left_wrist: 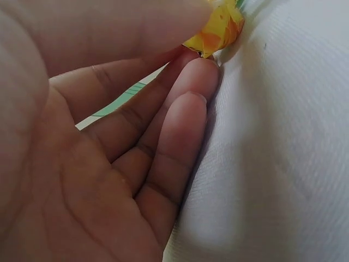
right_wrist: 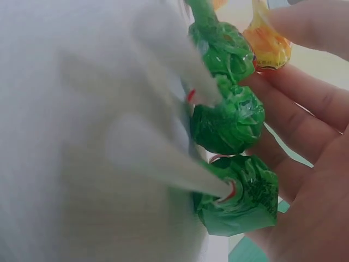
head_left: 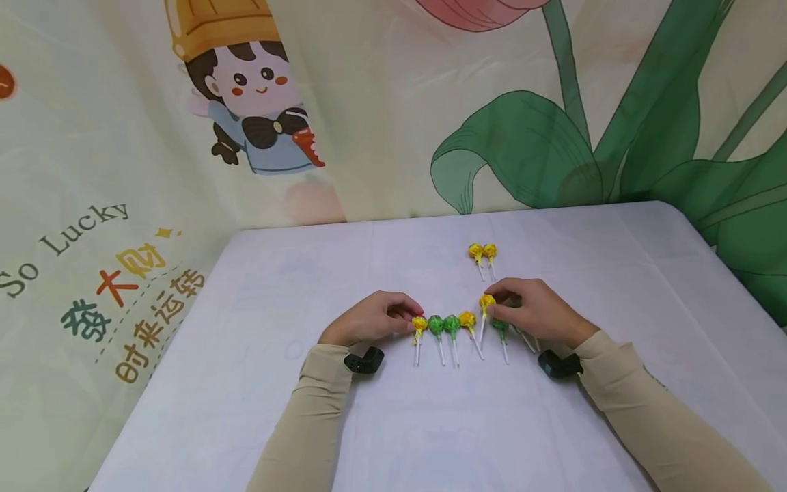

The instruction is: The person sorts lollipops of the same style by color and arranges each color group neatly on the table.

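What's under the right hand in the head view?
Three green lollipops, per the right wrist view. The head view shows sticks and part of one candy; the right hand covers the rest.

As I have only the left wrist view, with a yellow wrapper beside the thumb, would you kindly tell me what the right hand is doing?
Observer: The right hand pinches a yellow lollipop between its thumb and fingers.
Operator: Thank you; would you also tell me whether any lollipops lie farther across the table?
Observer: Yes, two yellow lollipops lie side by side beyond the right hand, farther from the person.
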Demonstrator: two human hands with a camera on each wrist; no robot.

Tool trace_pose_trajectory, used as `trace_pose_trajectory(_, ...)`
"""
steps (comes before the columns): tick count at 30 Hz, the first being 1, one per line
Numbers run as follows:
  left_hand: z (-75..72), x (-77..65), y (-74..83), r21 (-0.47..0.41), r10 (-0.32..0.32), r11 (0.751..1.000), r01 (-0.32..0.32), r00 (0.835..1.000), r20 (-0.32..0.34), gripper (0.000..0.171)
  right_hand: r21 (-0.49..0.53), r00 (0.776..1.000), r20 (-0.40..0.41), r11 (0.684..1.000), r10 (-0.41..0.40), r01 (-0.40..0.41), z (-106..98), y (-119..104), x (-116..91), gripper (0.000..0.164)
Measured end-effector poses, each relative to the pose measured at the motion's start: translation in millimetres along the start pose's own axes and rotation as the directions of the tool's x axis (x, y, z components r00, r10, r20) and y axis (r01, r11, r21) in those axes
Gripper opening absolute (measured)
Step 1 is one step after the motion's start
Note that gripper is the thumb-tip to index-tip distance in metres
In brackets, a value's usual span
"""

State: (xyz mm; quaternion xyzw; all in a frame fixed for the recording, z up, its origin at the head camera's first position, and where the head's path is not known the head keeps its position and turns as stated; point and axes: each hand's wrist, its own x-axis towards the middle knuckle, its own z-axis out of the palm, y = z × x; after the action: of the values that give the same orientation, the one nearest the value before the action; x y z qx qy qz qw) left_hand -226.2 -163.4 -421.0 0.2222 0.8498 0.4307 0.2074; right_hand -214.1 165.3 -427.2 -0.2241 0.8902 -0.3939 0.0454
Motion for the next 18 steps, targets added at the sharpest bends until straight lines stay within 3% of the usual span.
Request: trace_pose_trajectory(18,0.7,0.6,0.6,0.015,0.004,1.0,-0.004,1.0,0.007,0.028,0.066,0.999,-0.031,0.997,0.032,-0.03,-0.8,-2.5,-0.2,0.029)
